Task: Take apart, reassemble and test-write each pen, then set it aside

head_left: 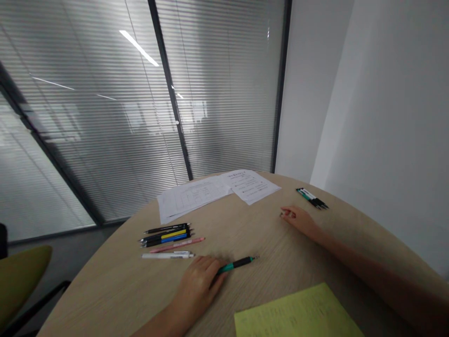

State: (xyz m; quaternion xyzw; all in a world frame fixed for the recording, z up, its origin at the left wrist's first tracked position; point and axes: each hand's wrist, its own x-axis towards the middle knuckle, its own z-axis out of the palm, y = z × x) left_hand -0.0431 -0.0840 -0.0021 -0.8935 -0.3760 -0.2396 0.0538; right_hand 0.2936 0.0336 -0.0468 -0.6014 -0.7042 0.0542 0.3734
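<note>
At the front of the table, my left hand (199, 283) is closed around the rear part of a green and black pen (238, 263). The pen's tip points right, and its back end is hidden by the fingers. My right hand (296, 220) rests over the right side of the table with its fingers curled together. Whatever lies between those fingertips is too small to name. Just beyond my left hand lie a white pen (166, 255) and a pink pen (178, 245). Behind them is a bunch of black, yellow and blue pens (168, 235).
Several green, white and black pens (312, 199) lie side by side at the right edge. Printed sheets (196, 192) cover the far side of the round table (122, 281). A yellow sheet (294, 313) with writing lies nearest me. A green chair (24, 281) stands at left.
</note>
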